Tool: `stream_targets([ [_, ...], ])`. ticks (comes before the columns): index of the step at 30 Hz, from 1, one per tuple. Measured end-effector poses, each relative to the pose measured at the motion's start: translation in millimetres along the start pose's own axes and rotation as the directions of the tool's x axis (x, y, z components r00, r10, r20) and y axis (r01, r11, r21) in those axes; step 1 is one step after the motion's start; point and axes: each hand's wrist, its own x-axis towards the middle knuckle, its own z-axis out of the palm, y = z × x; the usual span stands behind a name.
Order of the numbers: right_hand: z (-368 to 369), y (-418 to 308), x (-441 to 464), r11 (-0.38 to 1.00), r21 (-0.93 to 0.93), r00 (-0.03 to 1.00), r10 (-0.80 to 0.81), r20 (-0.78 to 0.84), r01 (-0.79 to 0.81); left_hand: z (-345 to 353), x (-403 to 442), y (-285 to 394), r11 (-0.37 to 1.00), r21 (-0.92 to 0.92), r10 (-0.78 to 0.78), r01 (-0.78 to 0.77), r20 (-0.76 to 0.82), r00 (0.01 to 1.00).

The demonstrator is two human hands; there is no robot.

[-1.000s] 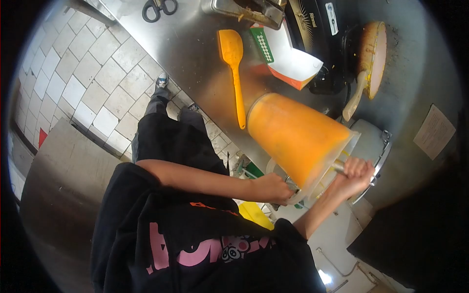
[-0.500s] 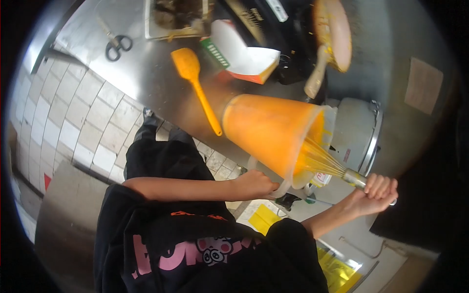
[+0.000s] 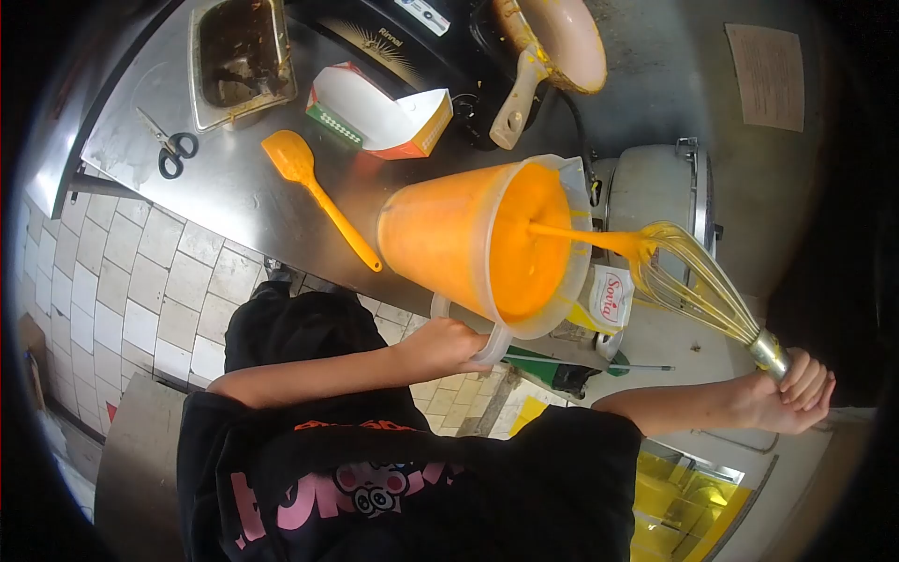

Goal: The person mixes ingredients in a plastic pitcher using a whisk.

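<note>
My left hand is closed round the handle of a large translucent jug, which holds a thick orange liquid. Off to the right, my right hand grips the metal handle of a wire whisk. The whisk is outside the jug, its wires coated in orange, and a strand of liquid stretches from its tip to the surface inside. An orange spatula lies on the steel table beside the jug's base.
Scissors, a dirty metal pan and a paper food tray lie on the steel table. Behind are a black stove and a frying pan. A large lidded pot stands beyond the jug.
The whisk has come up out of the jug as my right hand moved away to the right. The jug's open mouth now shows more fully, and the whole view has shifted.
</note>
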Motion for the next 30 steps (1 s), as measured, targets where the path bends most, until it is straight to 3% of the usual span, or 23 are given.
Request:
stream_targets([
  [3, 6.7, 5.4, -7.2, 0.998, 0.018, 0.998, -0.06, -0.013, 0.06, -2.8, 1.8, 3.5, 0.999, -0.013, -0.034, 0.034, 0.016, 0.999],
  [5, 10.2, 18.3, -17.6, 0.959, -0.247, 0.97, -0.182, -0.159, 0.14, -3.0, 1.7, 4.3, 0.998, -0.016, -0.056, 0.056, 0.014, 0.998],
  [6, 9.2, 25.0, -23.0, 0.937, -0.33, 0.966, -0.181, -0.183, 0.114, -2.7, 1.6, 4.0, 0.998, -0.028, -0.061, 0.061, 0.013, 0.998],
  [9, -1.7, 52.8, -39.4, 0.967, -0.254, 0.975, -0.041, -0.217, -0.015, -3.8, 1.5, 5.1, 0.997, -0.019, -0.076, 0.076, 0.022, 0.997],
  [11, 4.6, 77.9, -53.5, 0.925, -0.369, 0.919, -0.067, -0.389, -0.088, -3.2, 1.1, 4.7, 0.996, 0.003, -0.088, 0.088, 0.033, 0.996],
  [13, -19.6, 95.8, -70.9, 0.949, -0.275, 0.944, 0.06, -0.325, -0.155, -0.1, 0.7, 3.9, 0.994, 0.016, -0.107, 0.106, 0.034, 0.994],
  [16, -17.6, 128.3, -93.3, 0.934, -0.26, 0.89, 0.111, -0.443, -0.246, 2.7, -0.3, 3.4, 0.994, 0.003, -0.107, 0.107, -0.008, 0.994],
  [22, -22.4, 154.1, -121.6, 0.777, -0.137, 0.767, 0.547, -0.336, -0.614, 0.9, -0.4, 4.1, 0.997, 0.031, -0.068, 0.068, -0.014, 0.998],
  [26, -11.6, 152.0, -123.2, 0.713, -0.109, 0.696, 0.619, -0.364, -0.692, 4.7, -1.4, 1.6, 0.999, 0.026, -0.044, 0.046, -0.061, 0.997],
  [30, -4.6, 131.3, -92.2, 0.859, -0.092, 0.814, 0.436, -0.384, -0.503, 8.0, -2.5, 0.9, 0.998, 0.013, -0.057, 0.059, -0.076, 0.995],
])
